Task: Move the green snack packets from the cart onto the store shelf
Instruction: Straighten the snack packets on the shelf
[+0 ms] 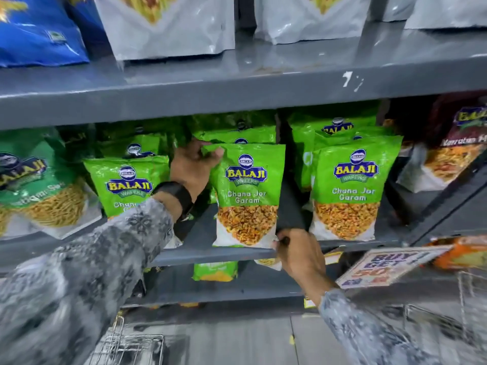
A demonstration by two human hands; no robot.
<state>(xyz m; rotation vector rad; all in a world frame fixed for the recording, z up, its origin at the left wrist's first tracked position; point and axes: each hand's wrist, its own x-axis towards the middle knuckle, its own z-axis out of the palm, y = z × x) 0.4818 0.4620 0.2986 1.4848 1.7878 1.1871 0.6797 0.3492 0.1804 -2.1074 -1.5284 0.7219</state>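
Now both hands pinch glossy flat green pkt (249, 193) on shelf (184, 255).

Readable print on the shelf stock
Green packets (249, 193) read "BALAJI WAFERS Chana Jor Garam"; the maroon packet (458, 143) shows only a partial "BALAJI" logo; the tilted sign (387, 267) reads "BUY", "GET", "50".

Blue bag (39, 30), silver pouches (168, 27) on upper shelf; maroon packet (458, 143) right; promo sign (387, 267), text partly blurred.

Green packet (247, 193) stands upright on shelf edge (210, 255), seemingly held.
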